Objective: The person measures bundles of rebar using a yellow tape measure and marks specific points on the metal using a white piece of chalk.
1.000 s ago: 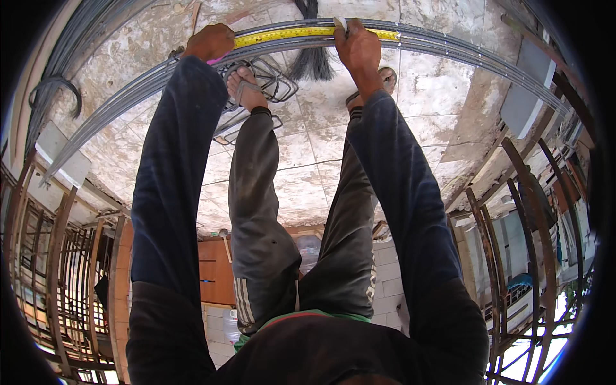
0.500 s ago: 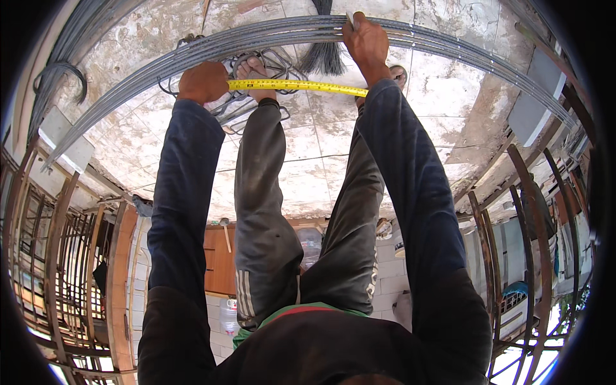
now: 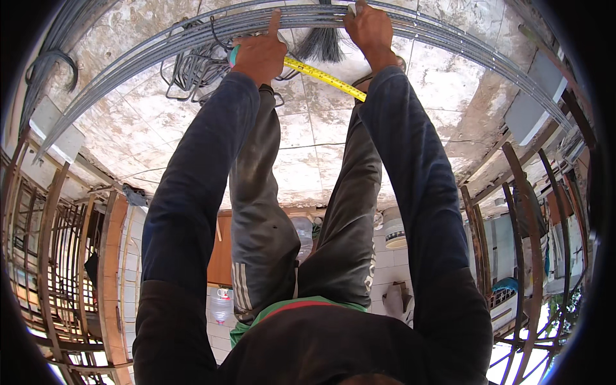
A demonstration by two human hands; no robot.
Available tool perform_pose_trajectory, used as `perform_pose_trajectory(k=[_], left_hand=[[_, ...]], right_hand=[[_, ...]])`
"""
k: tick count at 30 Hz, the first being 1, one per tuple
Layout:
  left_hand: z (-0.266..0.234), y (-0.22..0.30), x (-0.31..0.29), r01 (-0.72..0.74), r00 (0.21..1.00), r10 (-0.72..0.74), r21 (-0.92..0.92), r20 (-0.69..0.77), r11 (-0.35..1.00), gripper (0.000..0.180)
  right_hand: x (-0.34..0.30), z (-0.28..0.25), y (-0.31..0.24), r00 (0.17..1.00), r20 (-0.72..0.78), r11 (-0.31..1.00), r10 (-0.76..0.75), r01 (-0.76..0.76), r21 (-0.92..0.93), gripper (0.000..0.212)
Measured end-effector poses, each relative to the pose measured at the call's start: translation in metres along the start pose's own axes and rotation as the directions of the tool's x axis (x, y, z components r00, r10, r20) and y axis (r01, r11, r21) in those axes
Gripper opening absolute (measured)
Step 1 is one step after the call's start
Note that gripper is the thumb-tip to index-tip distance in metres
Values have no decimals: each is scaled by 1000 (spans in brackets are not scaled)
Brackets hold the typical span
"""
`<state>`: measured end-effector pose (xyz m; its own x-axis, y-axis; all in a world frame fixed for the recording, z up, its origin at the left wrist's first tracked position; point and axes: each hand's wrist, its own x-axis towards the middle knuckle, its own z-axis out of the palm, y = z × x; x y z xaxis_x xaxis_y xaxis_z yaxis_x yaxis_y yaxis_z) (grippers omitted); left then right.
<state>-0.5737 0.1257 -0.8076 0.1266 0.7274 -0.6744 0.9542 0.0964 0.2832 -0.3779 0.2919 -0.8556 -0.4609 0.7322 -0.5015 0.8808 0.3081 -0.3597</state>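
A bundle of long grey steel bars (image 3: 436,32) curves across the top of the view. My left hand (image 3: 262,56) is wrapped round a tape measure, whose teal case (image 3: 233,56) peeks out at its left side. The index finger of that hand stretches up onto the bars. Yellow tape blade (image 3: 324,77) runs out to the right and down, passing behind my right forearm. At the bars, my right hand (image 3: 371,33) is closed, with a small pale piece (image 3: 351,9) between its fingertips; its kind is unclear.
Bent steel stirrups (image 3: 192,64) lie on the stained tile floor left of my left hand. A bunch of thin dark wire (image 3: 319,46) sits under the bars between my hands. Metal plates (image 3: 536,96) support the bars at either side. Rusty bar frames (image 3: 64,256) stand at left and right.
My left hand has moved right along the bars with the tape measure, and its index finger now points out. The exposed blade is shorter and slants more. My right hand has shifted slightly.
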Motion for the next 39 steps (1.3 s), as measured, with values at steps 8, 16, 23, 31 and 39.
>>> perform_pose_trajectory(k=[8, 16, 23, 31, 39], left_hand=[[-9, 39, 9, 210, 967, -222, 103, 121, 972, 23], [31, 23, 9, 84, 993, -86, -36, -78, 996, 20], [14, 36, 10, 176, 984, -176, 25, 9, 984, 30], [25, 17, 8, 96, 992, -97, -21, -79, 995, 17], [18, 6, -1, 42, 994, -42, -4, -98, 999, 15]], right_hand=[[-33, 13, 6, 987, -158, 1000, -6, 9, 17, 27], [-51, 21, 7, 978, -201, 984, -61, 93, 150, 26], [-66, 44, 13, 923, -381, 985, -51, 109, 133, 23], [-133, 87, 52, 978, 56, 979, 199, -201, 37, 18], [-143, 44, 43, 988, -100, 980, 120, -102, 173, 20]])
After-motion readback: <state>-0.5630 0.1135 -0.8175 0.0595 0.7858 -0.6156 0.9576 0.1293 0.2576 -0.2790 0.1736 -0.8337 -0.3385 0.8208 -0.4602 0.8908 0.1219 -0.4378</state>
